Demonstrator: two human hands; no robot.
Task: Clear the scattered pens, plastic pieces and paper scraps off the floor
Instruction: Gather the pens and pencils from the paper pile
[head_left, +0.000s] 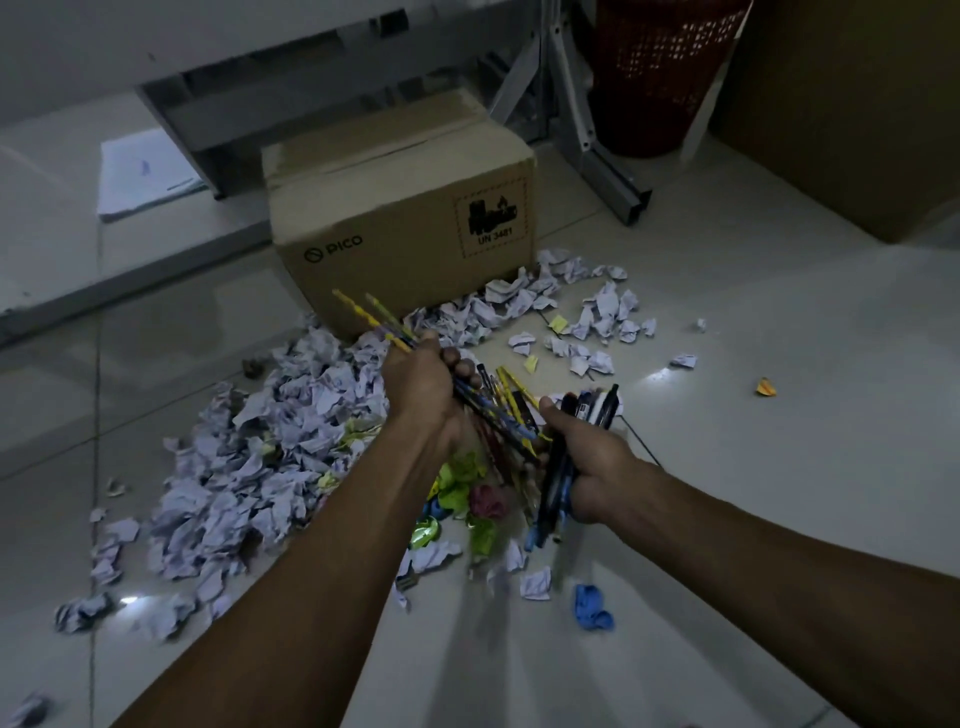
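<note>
Two fistfuls at frame centre: I'm seeing the left hand (421, 382) clenching pencils (395, 332), the right hand (587, 457) clenching pens (597, 405). Loosely bunched bundles risk slipping onto paper scraps (270, 447) littering the floor (779, 415).

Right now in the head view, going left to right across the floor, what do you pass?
White sheet of paper → big heap of crumpled paper → left hand gripping patterned pencils → right hand gripping dark pens → orange scrap.
</note>
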